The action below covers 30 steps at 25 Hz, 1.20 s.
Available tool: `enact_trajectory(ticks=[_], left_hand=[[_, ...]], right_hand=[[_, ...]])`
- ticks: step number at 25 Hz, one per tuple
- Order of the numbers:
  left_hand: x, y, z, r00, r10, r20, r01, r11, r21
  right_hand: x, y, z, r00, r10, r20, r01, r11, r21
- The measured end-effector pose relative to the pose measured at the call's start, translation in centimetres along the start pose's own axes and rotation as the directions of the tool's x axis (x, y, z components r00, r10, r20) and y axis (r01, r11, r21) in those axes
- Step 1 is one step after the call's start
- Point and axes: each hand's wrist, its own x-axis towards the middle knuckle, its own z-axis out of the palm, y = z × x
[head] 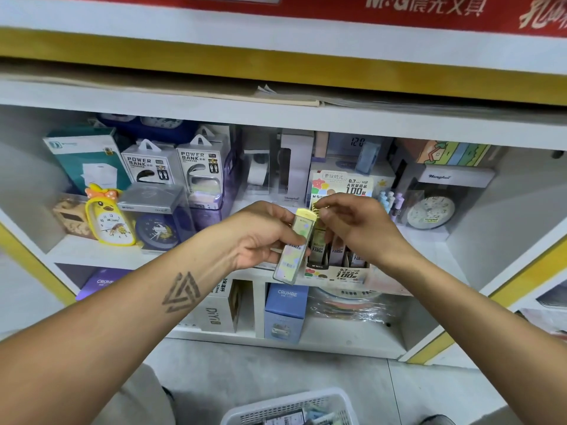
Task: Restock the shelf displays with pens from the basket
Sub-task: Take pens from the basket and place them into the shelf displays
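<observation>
**Yellow-capped lead case being held before the display box**

At the far left of the white shelf (92,256), a yellow duck clock (107,223) is being displayed beside a round blue clock (157,231), with two power bank boxes (171,167) being kept behind them.

Nearer the middle, the left hand (264,237) is being kept curled around a slim clear case (296,246) with a yellow cap; the case is being gripped along its upper half between thumb and fingers, tilted slightly, its lower end hanging free in front of the shelf edge. A triangular tattoo (181,291) is being shown on the left forearm.

Just right of the case, the right hand (352,225) is being held with fingers bent and the thumb and forefinger brought narrowly together at the cap of a second, dark-patterned case (319,237), which is being pinched at its top above the display box (340,265). Further cases are being kept upright in that box, which is sitting at the near edge of the shelf.

To the right, pastel pens (389,200) are being stored upright, and a pale clock (431,211) is being kept in a clear package.

At the near bottom edge, a white basket (294,406) is being left on the floor, with some packets in it only partly seen.
</observation>
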Motion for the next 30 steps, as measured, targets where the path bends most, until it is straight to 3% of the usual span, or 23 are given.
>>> enact_trajectory(ticks=[1,3,5,7,9,12,16,18,21,30], left_hand=[[0.0,-0.2,0.2,1.000,0.015,0.006,-0.015,1.000,0.008],[0.2,-0.6,0.4,0.998,0.058,0.006,-0.058,0.998,0.009],[0.6,-0.9,0.6,0.993,0.117,-0.016,-0.116,0.992,0.050],[1.3,-1.3,0.4,0.972,0.222,-0.081,-0.193,0.943,0.270],[1.8,-1.8,-0.2,0.935,0.335,-0.116,-0.210,0.786,0.581],[2.2,-2.8,-0.9,0.922,0.387,-0.014,-0.166,0.427,0.889],[2.4,-5.0,-0.7,0.952,0.275,0.133,-0.147,0.032,0.989],[2.3,-5.7,-0.3,0.944,0.292,0.155,-0.135,-0.085,0.987],[2.4,-5.9,0.1,0.916,0.362,0.172,-0.139,-0.117,0.983],[2.8,-7.0,0.6,0.885,0.418,0.205,-0.193,-0.072,0.979]], right_hand=[[0.0,-0.4,0.1,0.998,0.058,0.022,-0.060,0.989,0.135],[-0.2,-0.8,0.1,0.997,0.063,0.045,-0.071,0.977,0.203],[-0.2,-1.1,-0.2,0.999,0.032,0.027,-0.037,0.981,0.190],[0.0,-0.9,-1.0,0.998,-0.017,-0.052,0.022,0.995,0.096],[0.1,-0.3,-1.7,0.988,-0.077,-0.132,0.070,0.996,-0.058],[-0.6,0.4,-1.8,0.967,-0.239,-0.092,0.197,0.924,-0.327],[-1.4,0.9,-0.7,0.960,-0.270,0.067,0.272,0.862,-0.427],[-1.5,0.9,-0.4,0.960,-0.255,0.113,0.278,0.828,-0.487],[-1.7,0.8,-0.1,0.956,-0.268,0.115,0.287,0.789,-0.543],[-3.1,0.8,-0.1,0.943,-0.283,0.174,0.326,0.691,-0.646]])
